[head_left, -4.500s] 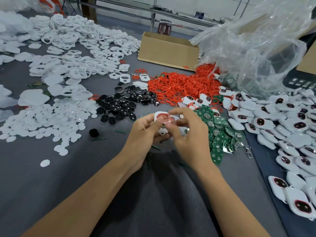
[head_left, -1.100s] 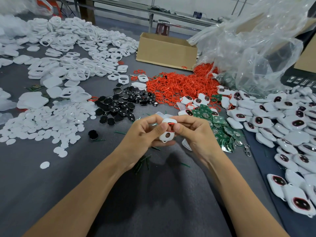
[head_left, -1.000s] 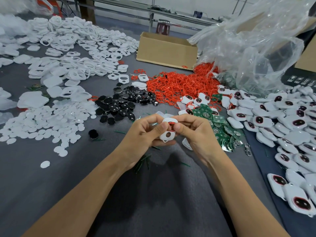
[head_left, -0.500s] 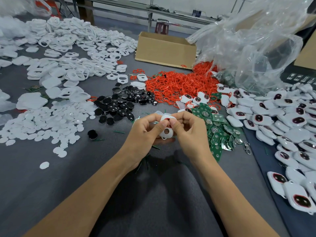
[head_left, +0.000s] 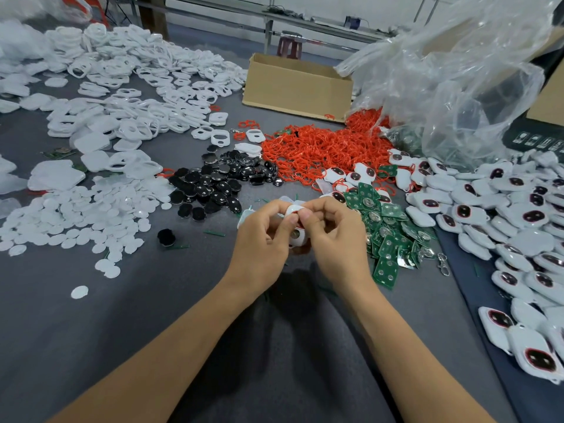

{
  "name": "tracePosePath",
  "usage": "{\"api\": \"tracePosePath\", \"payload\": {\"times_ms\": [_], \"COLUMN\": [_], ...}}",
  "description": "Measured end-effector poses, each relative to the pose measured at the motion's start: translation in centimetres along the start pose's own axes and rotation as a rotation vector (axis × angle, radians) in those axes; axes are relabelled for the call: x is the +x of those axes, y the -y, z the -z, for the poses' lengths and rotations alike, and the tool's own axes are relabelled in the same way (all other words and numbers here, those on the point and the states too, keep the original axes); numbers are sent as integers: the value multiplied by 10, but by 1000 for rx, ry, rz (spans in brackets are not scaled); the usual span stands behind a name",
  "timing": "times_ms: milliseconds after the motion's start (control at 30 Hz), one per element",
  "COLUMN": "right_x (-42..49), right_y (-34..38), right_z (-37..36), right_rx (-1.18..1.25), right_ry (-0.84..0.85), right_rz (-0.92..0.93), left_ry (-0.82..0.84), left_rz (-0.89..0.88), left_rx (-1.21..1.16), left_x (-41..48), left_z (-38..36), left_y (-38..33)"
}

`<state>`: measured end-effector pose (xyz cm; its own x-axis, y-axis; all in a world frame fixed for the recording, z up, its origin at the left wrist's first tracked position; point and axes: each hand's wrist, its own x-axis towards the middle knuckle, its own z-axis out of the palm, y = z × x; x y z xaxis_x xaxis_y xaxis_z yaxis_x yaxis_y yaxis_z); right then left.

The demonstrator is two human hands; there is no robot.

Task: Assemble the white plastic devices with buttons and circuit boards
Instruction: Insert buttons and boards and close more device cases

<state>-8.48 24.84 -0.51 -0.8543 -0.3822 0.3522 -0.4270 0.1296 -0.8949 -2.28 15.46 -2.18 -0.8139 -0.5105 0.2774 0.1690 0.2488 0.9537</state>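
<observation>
A small white plastic shell with a round hole is pinched between my left hand and my right hand above the grey table's middle. Both thumbs and forefingers meet on its upper edge, where a bit of red shows. Most of the shell is hidden by my fingers. Green circuit boards lie in a heap just right of my right hand. Black buttons are piled behind my left hand, and red rings sit farther back.
White empty shells and white discs cover the left side. Assembled white devices with dark buttons fill the right. A cardboard box and a clear plastic bag stand at the back.
Both hands have stayed together on the white shell, with the fingers working along its upper edge. The shell is tipped more upright than 4.5 seconds ago.
</observation>
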Motion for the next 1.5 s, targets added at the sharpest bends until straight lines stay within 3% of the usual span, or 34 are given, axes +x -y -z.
{"api": "tracePosePath", "payload": {"times_ms": [200,400,567,667,767,867,1033,1167,1367,1500], "right_x": [1,0,8,26,56,83,84,87,81,44], "right_y": [-1,-4,-2,10,29,42,44,39,41,11], "right_z": [1,1,10,11,-8,-40,-91,-91,-9,35], "right_rx": [138,165,98,-139,-528,-752,-1052,-935,-403,-249], "right_ry": [148,74,141,161,425,600,618,592,236,49], "right_rz": [-73,-96,-20,92,94,31,54,7,130,9], "left_ry": [49,110,120,216,282,227,226,212,142,71], "left_rz": [185,151,243,252,182,217,230,280,308,267], "left_rx": [-412,-437,-504,-356,-174,-188,-154,-233,-457,-505], "left_x": [1,0,3,2,-1,2,4,7,6,6], "left_z": [2,-1,4,1,-3,-4,1,1,7,8], "left_y": [1,-1,-4,1,6,8,5,3,1,0]}}
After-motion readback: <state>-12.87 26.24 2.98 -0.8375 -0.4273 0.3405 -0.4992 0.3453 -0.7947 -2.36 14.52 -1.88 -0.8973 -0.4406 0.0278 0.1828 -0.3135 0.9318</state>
